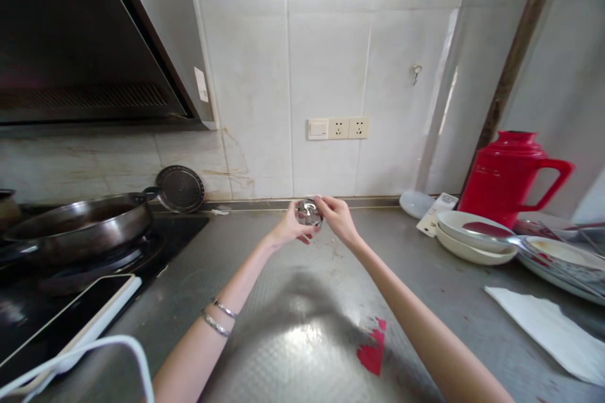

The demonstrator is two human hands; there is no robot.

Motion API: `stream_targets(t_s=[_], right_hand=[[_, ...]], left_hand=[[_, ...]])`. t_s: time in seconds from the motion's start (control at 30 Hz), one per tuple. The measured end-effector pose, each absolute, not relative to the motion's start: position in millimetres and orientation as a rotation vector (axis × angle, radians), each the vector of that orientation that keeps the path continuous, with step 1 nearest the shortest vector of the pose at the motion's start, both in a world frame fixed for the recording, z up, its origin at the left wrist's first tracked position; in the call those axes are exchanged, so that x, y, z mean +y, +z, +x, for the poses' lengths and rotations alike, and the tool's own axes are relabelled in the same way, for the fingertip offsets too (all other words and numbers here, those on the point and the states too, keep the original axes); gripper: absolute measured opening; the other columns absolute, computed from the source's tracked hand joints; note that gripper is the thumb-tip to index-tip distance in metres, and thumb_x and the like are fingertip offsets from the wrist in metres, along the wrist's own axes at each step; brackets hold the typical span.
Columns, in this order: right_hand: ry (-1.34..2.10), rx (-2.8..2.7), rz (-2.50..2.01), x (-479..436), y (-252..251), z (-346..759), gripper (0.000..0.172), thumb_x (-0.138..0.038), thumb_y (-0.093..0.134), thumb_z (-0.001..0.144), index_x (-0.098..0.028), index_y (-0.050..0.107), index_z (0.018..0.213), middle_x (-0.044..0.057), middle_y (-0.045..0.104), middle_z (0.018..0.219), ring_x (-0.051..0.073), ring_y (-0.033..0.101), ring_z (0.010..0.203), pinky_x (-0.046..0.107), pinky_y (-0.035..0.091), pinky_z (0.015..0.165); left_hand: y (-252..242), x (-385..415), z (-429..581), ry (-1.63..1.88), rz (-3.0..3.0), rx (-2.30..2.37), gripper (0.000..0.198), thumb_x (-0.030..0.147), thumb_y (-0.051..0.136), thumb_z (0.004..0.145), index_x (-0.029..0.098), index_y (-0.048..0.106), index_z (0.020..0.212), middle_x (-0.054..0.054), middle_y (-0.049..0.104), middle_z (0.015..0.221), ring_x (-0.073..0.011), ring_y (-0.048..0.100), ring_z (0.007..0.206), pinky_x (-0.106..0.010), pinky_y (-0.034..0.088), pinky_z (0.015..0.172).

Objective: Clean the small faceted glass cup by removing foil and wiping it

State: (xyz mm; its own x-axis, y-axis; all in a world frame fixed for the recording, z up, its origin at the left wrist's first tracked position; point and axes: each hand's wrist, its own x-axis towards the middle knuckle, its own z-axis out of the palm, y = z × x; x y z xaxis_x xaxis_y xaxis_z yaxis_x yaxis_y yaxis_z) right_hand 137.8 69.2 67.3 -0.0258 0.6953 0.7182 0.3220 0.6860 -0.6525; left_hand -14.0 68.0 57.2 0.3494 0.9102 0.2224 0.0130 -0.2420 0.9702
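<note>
Both hands meet at the far side of the metal counter (pixel 302 293), close to the tiled wall. Between them is a small, round, shiny silver-and-dark object (pixel 309 212); its exact kind cannot be made out. My left hand (pixel 287 227) is wrapped around its left side, with fingertips showing underneath. At its upper right edge, the fingers of my right hand (pixel 338 215) are pinched together. Two silver bracelets (pixel 218 318) circle the left forearm.
A steel pan (pixel 89 227) sits on the stove at left, with a phone (pixel 70 327) and white cable in front. Right are a red thermos (pixel 503 179), stacked white bowls (pixel 472 236), plates and a paper sheet (pixel 543 330). Wall sockets (pixel 348 128) are straight ahead.
</note>
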Motion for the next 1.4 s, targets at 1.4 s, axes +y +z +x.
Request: stream_targets(t_s=[1.4], right_hand=[[0.141, -1.720, -0.644, 49.5, 78.3, 144.7, 0.027, -0.032, 0.049, 0.090, -0.021, 0.074, 0.094, 0.006, 0.074, 0.100, 0.024, 0.069, 0.091, 0.035, 0.054, 0.083]], left_hand=[[64.5, 66.7, -11.9, 1.213, 1.791, 0.756, 0.074, 0.031, 0.084, 0.051, 0.011, 0.056, 0.116, -0.001, 0.062, 0.077, -0.0113, 0.056, 0.060, -0.019, 0.049, 0.040]])
